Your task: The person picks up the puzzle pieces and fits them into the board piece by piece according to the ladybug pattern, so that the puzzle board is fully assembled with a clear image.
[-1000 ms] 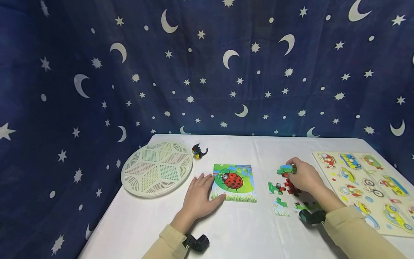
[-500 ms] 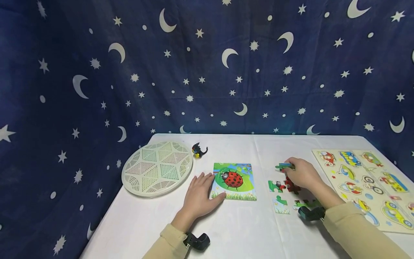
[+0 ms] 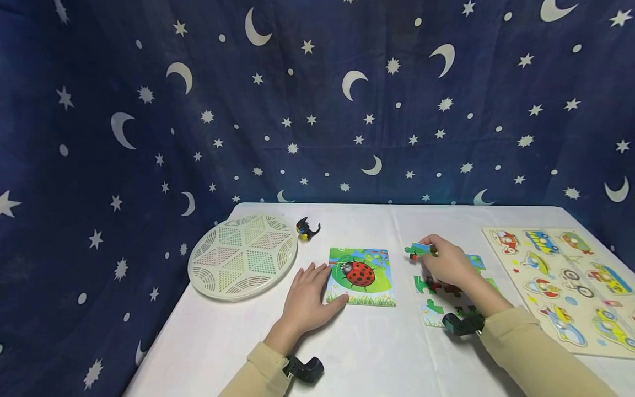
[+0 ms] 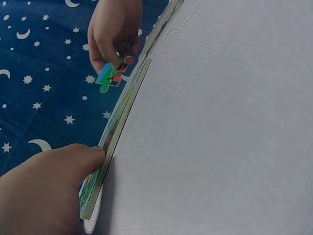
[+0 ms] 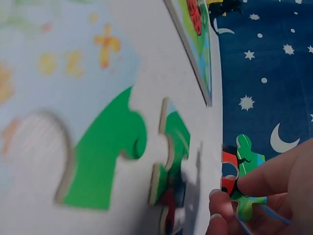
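Observation:
A square ladybug picture board lies on the white table. My left hand rests at its left side, fingers extended, with the thumb touching the near edge. To the right, my right hand pinches a green, blue and red jigsaw piece between thumb and fingers, held up off the table. Below that hand lie several loose jigsaw pieces, among them a pale one with green and a blue one. Hand and forearm partly hide the others.
A round, pale green perforated lid-like disc lies at the left. Behind the board stands a small black toy figure. A wooden board with vehicle pictures is at the right. A dark starry cloth hangs behind the table.
My right hand has moved left with the jigsaw piece, away from the loose pieces, uncovering a blue one at the back. The left hand stays on the ladybug board.

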{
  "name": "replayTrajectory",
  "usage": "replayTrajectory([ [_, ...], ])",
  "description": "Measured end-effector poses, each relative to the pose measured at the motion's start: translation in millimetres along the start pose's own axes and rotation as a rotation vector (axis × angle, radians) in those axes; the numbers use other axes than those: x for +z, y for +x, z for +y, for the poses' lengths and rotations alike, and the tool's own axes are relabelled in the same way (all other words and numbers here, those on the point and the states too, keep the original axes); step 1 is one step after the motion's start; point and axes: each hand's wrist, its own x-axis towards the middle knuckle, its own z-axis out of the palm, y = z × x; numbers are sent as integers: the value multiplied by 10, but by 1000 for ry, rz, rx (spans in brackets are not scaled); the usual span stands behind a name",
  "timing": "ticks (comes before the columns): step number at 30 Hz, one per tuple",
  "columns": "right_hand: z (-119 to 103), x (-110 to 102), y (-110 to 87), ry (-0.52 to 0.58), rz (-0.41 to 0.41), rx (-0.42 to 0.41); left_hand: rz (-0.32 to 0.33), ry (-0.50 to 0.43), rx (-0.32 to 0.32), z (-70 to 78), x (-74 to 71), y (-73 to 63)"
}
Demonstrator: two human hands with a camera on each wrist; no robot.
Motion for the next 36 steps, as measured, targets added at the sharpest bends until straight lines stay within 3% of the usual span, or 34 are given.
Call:
replayTrajectory([
  [28, -322, 360, 205, 223, -103, -15, -1, 7, 2, -10, 21, -42],
  [36, -435, 427, 256, 201, -118, -52, -6, 11, -2, 6, 13, -7],
])
